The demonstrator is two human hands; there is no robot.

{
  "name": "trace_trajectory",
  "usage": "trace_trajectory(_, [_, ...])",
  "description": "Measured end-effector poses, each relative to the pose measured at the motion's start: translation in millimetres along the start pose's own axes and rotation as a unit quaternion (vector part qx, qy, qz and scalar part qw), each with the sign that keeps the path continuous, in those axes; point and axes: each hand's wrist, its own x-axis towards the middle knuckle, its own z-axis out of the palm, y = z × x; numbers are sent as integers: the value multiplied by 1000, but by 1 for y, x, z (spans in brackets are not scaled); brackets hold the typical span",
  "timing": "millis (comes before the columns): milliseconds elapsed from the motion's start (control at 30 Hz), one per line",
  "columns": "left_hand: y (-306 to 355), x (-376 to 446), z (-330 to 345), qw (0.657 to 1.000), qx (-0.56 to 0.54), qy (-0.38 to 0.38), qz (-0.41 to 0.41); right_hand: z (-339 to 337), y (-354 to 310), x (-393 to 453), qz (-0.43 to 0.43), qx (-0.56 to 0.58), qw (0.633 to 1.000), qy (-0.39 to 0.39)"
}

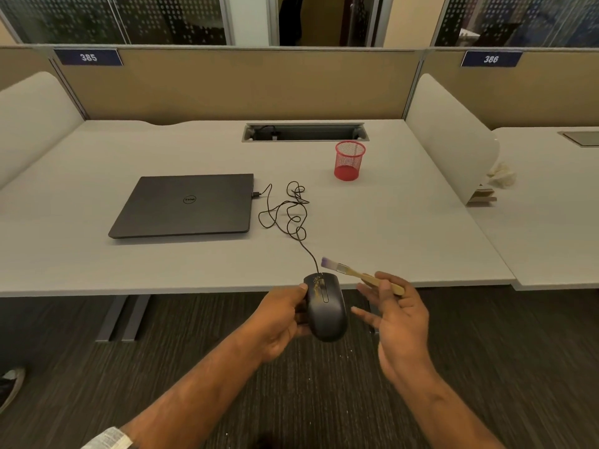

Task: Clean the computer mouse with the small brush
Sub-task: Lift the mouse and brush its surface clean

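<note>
While the left hand (281, 319) grips the mouse (325, 306) at lower centre, off the surface (405, 228) edge, the right hand (397, 315), fingers spread, pinches the brush (363, 276), bristles pointing upper left.

Both forearms are bare, without sleeves; a white printed wristband (108, 439) wraps the left forearm at seven o'clock.

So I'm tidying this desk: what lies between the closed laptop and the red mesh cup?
In the head view, the mouse's black cable lies in loose loops between the laptop and the red mesh cup; the desk there is otherwise bare.
</note>
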Motion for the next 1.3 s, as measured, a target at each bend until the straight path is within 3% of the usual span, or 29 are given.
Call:
trace_trajectory(267, [-10, -6, 0, 999, 36, -13, 17, 10, 11, -2, 78, 40, 996, 16])
trace_trajectory(567, [-15, -7, 8, 997, 46, -12, 55, 14, 14, -4, 95, 53, 994, 19])
trace_trajectory(700, [-12, -11, 4, 987, 76, -116, 80, 10, 12, -3, 90, 52, 994, 21])
trace_trajectory(800, [-10, -15, 0, 974, 144, -145, 97, 10, 12, -3, 90, 58, 994, 18])
trace_trajectory(1300, [-20, -13, 3, 918, 349, -30, 186, 12, 13, -3, 83, 45, 996, 7])
